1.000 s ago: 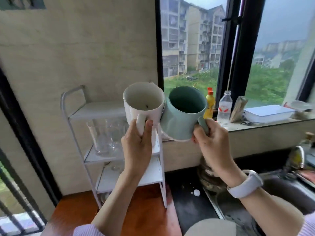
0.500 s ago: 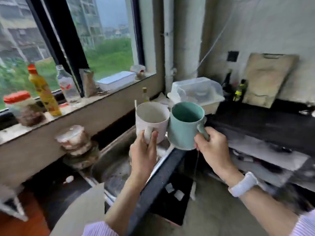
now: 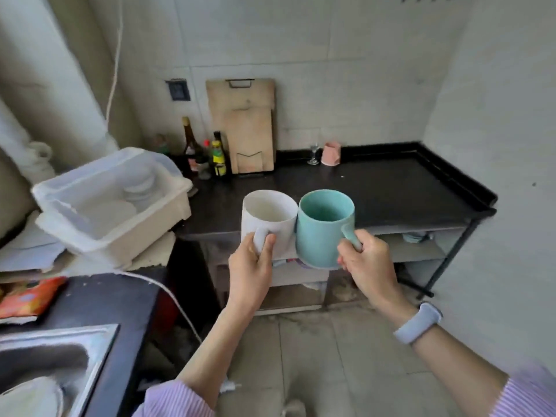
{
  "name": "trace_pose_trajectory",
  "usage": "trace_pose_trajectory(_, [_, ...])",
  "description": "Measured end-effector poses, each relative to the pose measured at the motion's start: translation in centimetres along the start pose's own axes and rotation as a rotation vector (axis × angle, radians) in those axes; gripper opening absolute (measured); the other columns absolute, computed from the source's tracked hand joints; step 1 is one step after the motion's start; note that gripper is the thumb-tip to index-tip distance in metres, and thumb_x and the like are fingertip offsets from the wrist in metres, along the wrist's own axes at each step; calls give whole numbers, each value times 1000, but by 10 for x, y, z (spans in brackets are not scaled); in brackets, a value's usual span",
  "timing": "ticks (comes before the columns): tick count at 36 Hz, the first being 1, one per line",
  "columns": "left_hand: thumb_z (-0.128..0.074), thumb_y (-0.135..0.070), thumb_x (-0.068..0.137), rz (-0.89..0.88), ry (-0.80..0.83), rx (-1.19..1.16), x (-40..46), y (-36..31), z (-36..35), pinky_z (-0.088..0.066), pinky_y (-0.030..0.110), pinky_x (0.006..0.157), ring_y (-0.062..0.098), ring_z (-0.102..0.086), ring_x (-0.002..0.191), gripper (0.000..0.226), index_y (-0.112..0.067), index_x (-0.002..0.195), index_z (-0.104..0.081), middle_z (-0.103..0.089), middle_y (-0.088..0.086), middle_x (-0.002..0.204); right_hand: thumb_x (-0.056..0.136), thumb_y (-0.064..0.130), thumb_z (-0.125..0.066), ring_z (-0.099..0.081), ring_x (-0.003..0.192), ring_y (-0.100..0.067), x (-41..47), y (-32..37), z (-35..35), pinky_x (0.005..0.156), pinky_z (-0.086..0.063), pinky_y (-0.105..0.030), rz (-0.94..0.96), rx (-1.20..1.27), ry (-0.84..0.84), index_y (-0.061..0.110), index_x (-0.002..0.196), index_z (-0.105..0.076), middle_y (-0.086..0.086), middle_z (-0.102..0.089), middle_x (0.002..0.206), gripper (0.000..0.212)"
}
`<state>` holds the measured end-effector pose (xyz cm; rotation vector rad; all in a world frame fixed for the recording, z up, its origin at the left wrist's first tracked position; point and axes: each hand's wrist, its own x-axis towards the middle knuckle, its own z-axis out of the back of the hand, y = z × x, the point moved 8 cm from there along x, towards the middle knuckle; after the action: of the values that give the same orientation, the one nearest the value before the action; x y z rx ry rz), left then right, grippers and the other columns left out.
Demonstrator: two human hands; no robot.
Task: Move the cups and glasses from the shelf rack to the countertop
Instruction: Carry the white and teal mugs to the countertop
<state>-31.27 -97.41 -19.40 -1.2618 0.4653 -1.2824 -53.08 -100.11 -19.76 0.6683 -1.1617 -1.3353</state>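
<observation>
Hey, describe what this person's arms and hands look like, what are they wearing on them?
Both hands are bare, with no gloves or visible rings. The left hand and right hand come out of sleeves with fine lilac and white stripes, pushed up toward the elbows. The right wrist carries a pale lavender band, like a fitness tracker strap.

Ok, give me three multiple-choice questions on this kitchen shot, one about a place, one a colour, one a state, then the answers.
1. Where is the pink cup?
A. in the sink
B. at the back of the black countertop
C. on the floor

2. What colour is the mug in the right hand?
A. teal
B. red
C. yellow

3. How is the white mug held?
A. lying sideways
B. upside down
C. upright, by its handle

B: it stands near the wall by a small stemmed glass.
A: the teal mug.
C: the left hand has its grip on the handle.
</observation>
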Motion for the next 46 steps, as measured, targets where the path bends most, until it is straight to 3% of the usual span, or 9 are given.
trace_pose_trajectory(6, [-51, -29, 92, -11, 117, -5, 100, 33, -92, -36, 14, 50, 9, -50, 60, 22, -11, 79, -55, -55, -9, 65, 80, 11, -52, -49, 52, -14, 108, -48, -2, 54, -39, -31, -86, -65, -56, 12, 56, -44, -2, -55, 53, 26])
trace_pose_trajectory(12, [-49, -30, 93, 46, 212, -17, 186, 59, -174, -45, 33, 58, 23, -57, 69, 25, -7, 88, -57, -62, 7, 79, 79, 7, -51, -47, 50, -13, 196, -97, -1, 53, -38, -31, -193, -75, -93, 11, 55, -40, -6, -52, 53, 27])
trace_pose_trajectory(16, [-48, -32, 93, 59, 275, -22, 226, 77, -230, -47, 21, 57, 9, -58, 73, 29, -6, 100, -58, -63, 6, 90, 78, 9, -51, -51, 55, -21, 244, -138, 3, 55, -39, -32, -288, -106, -122, 16, 51, -38, -5, -55, 53, 30])
trace_pose_trajectory(20, [-47, -34, 93, 133, 320, -31, 257, 104, -287, -51, 33, 66, 18, -59, 78, 30, -6, 96, -58, -63, 6, 89, 79, 10, -51, -52, 55, -19, 289, -181, 8, 54, -39, -31, -338, -135, -143, 17, 52, -41, -4, -56, 53, 30])
trace_pose_trajectory(28, [-47, -36, 93, 248, 394, -44, 324, 150, -418, -50, 39, 69, 20, -57, 78, 34, -3, 92, -57, -64, 13, 87, 82, 15, -52, -58, 59, -12, 410, -283, 13, 51, -40, -25, -445, -109, -89, 13, 58, -45, -4, -57, 59, 25])
trace_pose_trajectory(35, [-48, -34, 93, 320, 423, -15, 399, 187, -535, -42, 15, 54, 9, -52, 65, 32, -3, 85, -55, -60, 4, 75, 81, 15, -53, -61, 61, -12, 529, -365, 19, 57, -42, -29, -495, -117, -52, 3, 61, -46, -15, -55, 63, 25])
trace_pose_trajectory(40, [-47, -33, 93, 332, 401, 15, 443, 209, -603, -32, 14, 44, 8, -39, 53, 37, -5, 69, -42, -44, -1, 59, 80, 14, -53, -52, 59, -16, 597, -409, 22, 58, -41, -34, -502, -103, -59, -10, 70, -49, -32, -59, 76, 26])
trace_pose_trajectory(42, [-46, -33, 94, 324, 412, 31, 457, 217, -625, -31, 13, 42, 5, -38, 48, 38, -10, 65, -38, -41, -4, 57, 81, 14, -54, -52, 60, -21, 617, -424, 22, 57, -42, -35, -507, -99, -64, -7, 67, -49, -30, -58, 72, 25])
trace_pose_trajectory(46, [-45, -34, 94, 299, 432, 46, 480, 233, -661, -31, 12, 43, -1, -38, 44, 39, -17, 62, -33, -37, -6, 56, 81, 13, -55, -58, 62, -21, 651, -452, 19, 54, -43, -28, -493, -82, -80, 12, 55, -45, -2, -50, 54, 28])
